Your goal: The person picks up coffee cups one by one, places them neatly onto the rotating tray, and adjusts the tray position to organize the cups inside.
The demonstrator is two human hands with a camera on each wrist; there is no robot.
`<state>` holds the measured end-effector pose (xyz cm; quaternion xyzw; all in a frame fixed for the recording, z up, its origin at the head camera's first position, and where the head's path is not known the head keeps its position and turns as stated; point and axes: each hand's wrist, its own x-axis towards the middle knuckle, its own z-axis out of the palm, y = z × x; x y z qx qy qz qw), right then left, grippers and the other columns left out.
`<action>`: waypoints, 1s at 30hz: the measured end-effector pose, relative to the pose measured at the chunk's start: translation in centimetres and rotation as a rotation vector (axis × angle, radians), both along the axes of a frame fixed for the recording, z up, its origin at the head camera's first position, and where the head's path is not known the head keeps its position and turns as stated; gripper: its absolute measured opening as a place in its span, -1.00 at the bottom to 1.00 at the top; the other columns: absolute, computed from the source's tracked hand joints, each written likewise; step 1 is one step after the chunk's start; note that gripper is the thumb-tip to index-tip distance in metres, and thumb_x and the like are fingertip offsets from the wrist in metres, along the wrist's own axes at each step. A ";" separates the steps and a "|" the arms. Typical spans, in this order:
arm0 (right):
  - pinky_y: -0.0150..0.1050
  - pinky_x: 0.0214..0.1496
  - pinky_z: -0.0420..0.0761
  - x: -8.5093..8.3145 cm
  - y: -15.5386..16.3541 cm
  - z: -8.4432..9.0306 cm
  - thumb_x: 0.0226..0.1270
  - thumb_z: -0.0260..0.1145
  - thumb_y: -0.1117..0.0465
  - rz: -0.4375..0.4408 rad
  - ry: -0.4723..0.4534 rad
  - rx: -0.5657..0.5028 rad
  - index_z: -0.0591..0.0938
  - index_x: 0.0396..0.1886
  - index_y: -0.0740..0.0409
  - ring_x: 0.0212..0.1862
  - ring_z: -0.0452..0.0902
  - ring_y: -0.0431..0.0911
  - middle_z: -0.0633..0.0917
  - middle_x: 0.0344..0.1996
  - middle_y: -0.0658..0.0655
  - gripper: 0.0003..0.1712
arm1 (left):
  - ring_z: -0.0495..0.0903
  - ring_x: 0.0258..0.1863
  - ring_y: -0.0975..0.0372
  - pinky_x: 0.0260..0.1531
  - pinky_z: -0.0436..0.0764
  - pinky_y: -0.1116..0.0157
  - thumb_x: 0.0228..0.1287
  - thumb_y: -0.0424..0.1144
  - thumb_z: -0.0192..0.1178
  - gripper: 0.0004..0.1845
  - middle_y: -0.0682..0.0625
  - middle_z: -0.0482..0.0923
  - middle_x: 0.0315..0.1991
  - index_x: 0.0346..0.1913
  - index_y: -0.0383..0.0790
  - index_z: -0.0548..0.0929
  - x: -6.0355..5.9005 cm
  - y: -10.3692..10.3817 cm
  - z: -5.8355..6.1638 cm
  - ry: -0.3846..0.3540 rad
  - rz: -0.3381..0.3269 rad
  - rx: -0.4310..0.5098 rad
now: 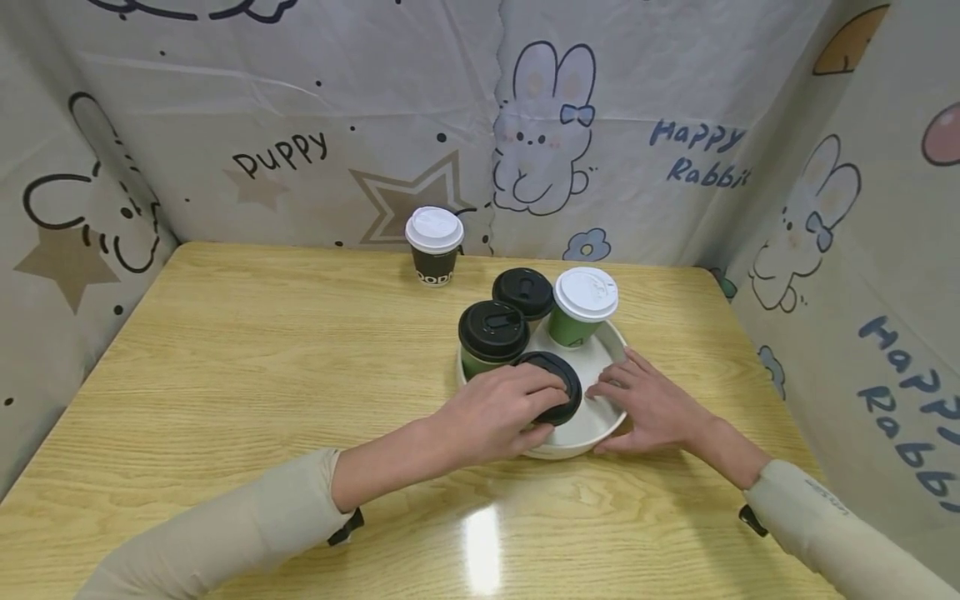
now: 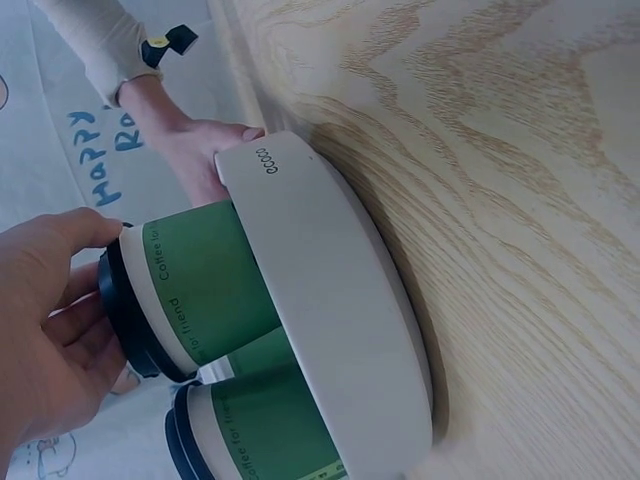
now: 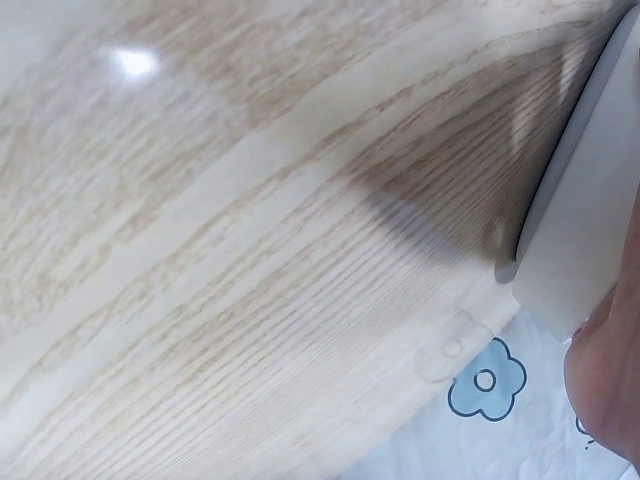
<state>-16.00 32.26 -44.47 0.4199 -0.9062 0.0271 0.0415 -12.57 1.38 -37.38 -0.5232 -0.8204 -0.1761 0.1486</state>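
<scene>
A green paper cup with a black lid (image 1: 553,385) is gripped from above by the left hand (image 1: 491,412), whose fingers are curled round the lid; the cup stands at the near side of a round white tray (image 1: 600,417) on the wooden surface (image 1: 247,358). The tray's right rim is held by the right hand (image 1: 651,407), with the fingers laid over the edge and the thumb seemingly pressed against the outer wall, though the wrist view is too close to confirm this. Three more cups are carried in the tray: a second black-lidded green cup (image 1: 492,336), another black-lidded cup (image 1: 523,292) and a white-lidded green cup (image 1: 582,305). A dark cup with a white lid (image 1: 434,244) stands apart near the patterned backdrop (image 1: 285,125).
</scene>
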 end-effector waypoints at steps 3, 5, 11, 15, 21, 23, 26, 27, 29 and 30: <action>0.18 0.50 -0.01 0.2 -0.1 0.0 0.01 0.32 -0.56 -0.010 -0.013 -0.011 0.67 0.02 0.05 0.15 0.45 0.07 0.62 -0.02 0.11 -0.13 | 0.55 0.11 0.20 0.20 0.48 0.31 0.23 -0.19 0.37 -0.67 0.01 0.61 0.09 0.04 -0.18 0.70 -0.1 -0.1 0.0 -0.004 0.001 -0.001; 0.20 0.49 -0.01 0.3 -0.2 -0.1 0.01 0.32 -0.55 -0.018 -0.023 -0.020 0.67 0.02 0.06 0.14 0.45 0.07 0.62 -0.02 0.11 -0.13 | 0.55 0.11 0.19 0.20 0.48 0.31 0.23 -0.19 0.36 -0.67 0.01 0.60 0.09 0.04 -0.18 0.69 -0.1 -0.2 -0.1 -0.001 -0.001 -0.001; 0.26 0.47 -0.01 1.0 -0.7 -0.3 0.01 0.33 -0.54 -0.053 -0.035 -0.045 0.66 0.00 0.06 0.11 0.45 0.06 0.61 -0.06 0.09 -0.15 | 0.54 0.11 0.18 0.19 0.49 0.30 0.20 -0.22 0.35 -0.68 -0.01 0.60 0.08 0.01 -0.22 0.67 -0.2 -0.5 -0.3 0.008 -0.012 0.024; 0.28 0.47 -0.02 1.5 -1.1 -0.2 0.01 0.32 -0.55 -0.084 -0.037 -0.044 0.66 0.00 0.05 0.10 0.44 0.06 0.61 -0.08 0.06 -0.14 | 0.54 0.11 0.16 0.21 0.47 0.29 0.18 -0.25 0.33 -0.68 -0.03 0.60 0.07 0.00 -0.23 0.66 -0.3 -0.8 -0.6 0.021 -0.018 0.050; 0.30 0.47 -0.08 2.4 -1.9 0.1 0.05 0.27 -0.57 -0.156 -0.080 -0.024 0.64 0.03 0.02 0.13 0.44 0.06 0.62 -0.05 0.07 -0.14 | 0.55 0.08 0.15 0.18 0.49 0.28 0.17 -0.24 0.31 -0.73 -0.03 0.60 0.03 -0.06 -0.22 0.64 -0.6 -1.1 -0.8 0.038 -0.025 0.089; 0.31 0.47 -0.08 2.7 -2.2 0.1 0.05 0.26 -0.58 -0.173 -0.084 -0.022 0.64 0.03 0.02 0.14 0.45 0.07 0.62 -0.04 0.08 -0.14 | 0.55 0.06 0.15 0.14 0.51 0.27 0.19 -0.22 0.31 -0.75 -0.02 0.60 0.01 -0.09 -0.21 0.63 -0.7 -1.1 -0.9 0.046 -0.025 0.098; 0.34 0.45 -0.05 3.0 -2.5 0.1 0.04 0.26 -0.58 -0.188 -0.078 -0.030 0.64 0.03 0.03 0.13 0.45 0.07 0.62 -0.05 0.10 -0.13 | 0.55 0.04 0.15 0.11 0.53 0.25 0.22 -0.20 0.32 -0.77 -0.03 0.60 -0.01 -0.12 -0.21 0.62 -0.8 -1.2 -1.1 0.054 -0.019 0.115; 0.35 0.44 -0.04 3.1 -2.6 0.1 0.04 0.27 -0.58 -0.192 -0.075 -0.033 0.64 0.03 0.04 0.12 0.46 0.07 0.62 -0.06 0.11 -0.13 | 0.54 0.04 0.15 0.10 0.53 0.25 0.22 -0.20 0.33 -0.78 -0.03 0.60 -0.01 -0.13 -0.21 0.62 -0.8 -1.2 -1.1 0.053 -0.017 0.121; 0.35 0.44 -0.03 3.3 -2.8 0.0 0.04 0.27 -0.58 -0.203 -0.073 -0.039 0.64 0.02 0.05 0.11 0.46 0.07 0.62 -0.06 0.12 -0.12 | 0.55 0.03 0.15 0.10 0.53 0.25 0.23 -0.19 0.35 -0.78 -0.03 0.61 -0.02 -0.15 -0.20 0.62 -0.9 -1.3 -1.3 0.055 -0.013 0.133; 0.35 0.44 -0.03 3.4 -2.9 0.0 0.04 0.28 -0.57 -0.208 -0.073 -0.042 0.64 0.02 0.05 0.10 0.47 0.07 0.61 -0.06 0.12 -0.12 | 0.55 0.03 0.15 0.10 0.53 0.24 0.22 -0.19 0.36 -0.78 -0.03 0.61 -0.02 -0.15 -0.20 0.61 -0.9 -1.3 -1.3 0.055 -0.011 0.139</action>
